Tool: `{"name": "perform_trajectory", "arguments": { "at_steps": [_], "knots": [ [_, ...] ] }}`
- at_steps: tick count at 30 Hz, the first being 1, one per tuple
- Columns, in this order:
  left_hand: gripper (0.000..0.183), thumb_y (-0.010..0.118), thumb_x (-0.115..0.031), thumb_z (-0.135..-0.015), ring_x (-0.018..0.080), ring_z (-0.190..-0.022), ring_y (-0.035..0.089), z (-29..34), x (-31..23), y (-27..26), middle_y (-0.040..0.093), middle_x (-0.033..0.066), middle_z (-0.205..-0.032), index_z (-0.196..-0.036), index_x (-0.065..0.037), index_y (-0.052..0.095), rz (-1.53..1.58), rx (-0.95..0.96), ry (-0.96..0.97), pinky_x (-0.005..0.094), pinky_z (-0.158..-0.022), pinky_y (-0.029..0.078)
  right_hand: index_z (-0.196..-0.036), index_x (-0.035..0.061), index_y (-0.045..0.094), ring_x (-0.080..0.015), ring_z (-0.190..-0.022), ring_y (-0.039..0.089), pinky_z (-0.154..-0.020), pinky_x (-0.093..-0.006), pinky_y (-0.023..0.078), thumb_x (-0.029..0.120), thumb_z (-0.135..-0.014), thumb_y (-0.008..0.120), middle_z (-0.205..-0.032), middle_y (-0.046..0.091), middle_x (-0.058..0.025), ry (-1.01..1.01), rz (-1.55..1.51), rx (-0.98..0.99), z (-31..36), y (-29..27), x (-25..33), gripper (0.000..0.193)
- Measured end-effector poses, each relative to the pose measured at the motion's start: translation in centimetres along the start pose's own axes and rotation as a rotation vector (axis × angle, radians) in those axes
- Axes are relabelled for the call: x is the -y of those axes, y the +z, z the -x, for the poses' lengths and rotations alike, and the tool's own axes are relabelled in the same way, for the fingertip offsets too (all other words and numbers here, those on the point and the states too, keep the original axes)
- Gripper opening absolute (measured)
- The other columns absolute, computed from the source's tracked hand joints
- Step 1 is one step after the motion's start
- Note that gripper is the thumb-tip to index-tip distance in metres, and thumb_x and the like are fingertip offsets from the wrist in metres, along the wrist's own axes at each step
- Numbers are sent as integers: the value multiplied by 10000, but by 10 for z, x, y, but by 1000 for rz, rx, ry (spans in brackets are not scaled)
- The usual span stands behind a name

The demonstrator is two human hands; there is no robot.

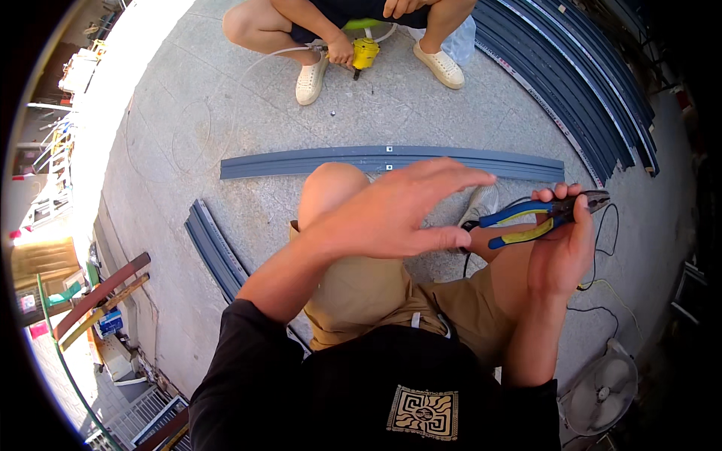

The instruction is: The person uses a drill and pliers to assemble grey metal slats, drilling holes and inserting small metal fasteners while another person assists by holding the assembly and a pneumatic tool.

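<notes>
My right hand [560, 255] holds a pair of pliers [565, 208] by the head, its thumb and fingers around the dark metal. The blue and yellow handles stick out to the left, spread apart, and the jaws point right. My left hand [398, 207] is open with thumb and fingers apart, just left of the handle ends and not touching them. Beyond my knees a long grey metal profile [301, 161] lies crosswise on the ground, with two small pale square marks near its middle; my left hand hides a bit of its near edge.
Across from me, a seated person's hand grips a yellow power tool [365, 54]. Many grey profiles [556, 75] are stacked at the far right; more [214, 248] lie left of my knee. A fan [602, 391] and loose cables [613, 316] are at the lower right.
</notes>
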State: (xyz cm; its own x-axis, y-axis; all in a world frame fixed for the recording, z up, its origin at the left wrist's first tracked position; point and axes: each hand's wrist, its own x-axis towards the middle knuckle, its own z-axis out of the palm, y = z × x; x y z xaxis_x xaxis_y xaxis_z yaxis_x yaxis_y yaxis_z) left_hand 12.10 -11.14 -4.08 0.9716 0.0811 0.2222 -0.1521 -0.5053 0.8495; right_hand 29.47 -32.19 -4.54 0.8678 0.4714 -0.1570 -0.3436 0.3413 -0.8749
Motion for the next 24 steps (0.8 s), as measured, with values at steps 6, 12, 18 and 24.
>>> {"name": "perform_trajectory", "arguments": {
  "at_steps": [6, 12, 18, 24],
  "knots": [
    [635, 815, -251, -943, 273, -1142, 690, 59, 191, -88, 714, 154, -1260, -1497, -57, 575, -319, -302, -747, 414, -973, 575, -1206, 77, 517, -183, -952, 534, -927, -363, 462, 250, -1165, 471, -1079, 533, -44, -141, -27, 141, -47, -51, 55, 184],
    [1007, 928, -345, -787, 435, -1312, 587, 98, 346, -3, 583, 218, -1389, -1620, -113, 413, -632, 97, -859, 513, -1089, 532, -1165, 128, 533, -128, -805, 548, -789, -326, 497, 297, -1170, 494, -994, 540, -5, 2, -75, 20, -66, -49, 39, 174],
    [1144, 945, -411, -747, 386, -1445, 483, 112, 383, 40, 521, 189, -1505, -1678, -144, 335, -841, 304, -693, 572, -1238, 352, -1160, 141, 540, -125, -786, 555, -752, -331, 499, 308, -1164, 498, -973, 554, 2, 37, -10, -72, -72, -50, 34, 173],
    [1013, 926, -309, -727, 357, -1370, 551, 116, 430, 50, 602, 161, -1393, -1598, -145, 436, -839, 244, -701, 530, -1177, 397, -1170, 134, 548, -133, -795, 558, -754, -340, 503, 305, -1163, 500, -987, 555, -6, 42, 28, -76, -83, -38, 33, 178]
  ]
}}
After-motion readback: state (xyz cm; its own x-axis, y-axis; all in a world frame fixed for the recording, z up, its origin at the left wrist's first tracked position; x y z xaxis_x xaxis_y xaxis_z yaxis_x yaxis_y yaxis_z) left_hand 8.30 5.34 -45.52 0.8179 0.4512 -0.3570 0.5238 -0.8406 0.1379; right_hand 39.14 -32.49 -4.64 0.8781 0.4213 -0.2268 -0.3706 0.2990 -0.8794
